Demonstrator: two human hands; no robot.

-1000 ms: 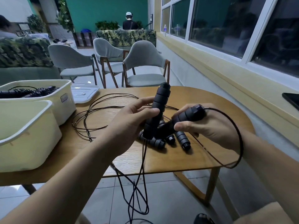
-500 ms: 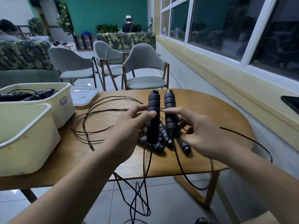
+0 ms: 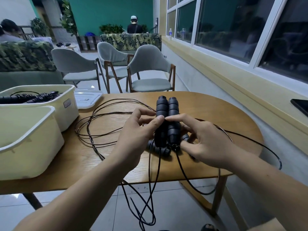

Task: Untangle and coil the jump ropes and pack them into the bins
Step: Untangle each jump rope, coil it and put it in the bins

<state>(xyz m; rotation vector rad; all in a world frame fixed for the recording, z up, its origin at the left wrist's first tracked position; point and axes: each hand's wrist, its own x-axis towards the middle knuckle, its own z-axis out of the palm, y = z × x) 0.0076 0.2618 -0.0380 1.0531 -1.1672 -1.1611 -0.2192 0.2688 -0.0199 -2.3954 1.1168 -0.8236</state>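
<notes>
Two black foam jump-rope handles stand upright side by side over the wooden table (image 3: 216,114). My left hand (image 3: 138,137) grips the left handle (image 3: 161,110), thumb across its middle. My right hand (image 3: 203,139) grips the right handle (image 3: 173,112). Their thin black cords (image 3: 155,189) hang from the handle bottoms over the table's front edge toward the floor. More black handles (image 3: 162,150) lie on the table under my hands. Loose cord loops (image 3: 100,124) spread to the left. A cream bin (image 3: 30,147) sits near left; the bin behind it (image 3: 66,104) holds coiled ropes.
A clear plastic lid (image 3: 88,99) lies behind the bins. Three grey chairs (image 3: 150,72) stand beyond the table. A dark phone (image 3: 300,105) rests on the window sill at right. People sit in the background.
The right handle swung from lying sideways to upright and now sits pressed against the left handle. The cord loop that arched over my right wrist has dropped below the table edge.
</notes>
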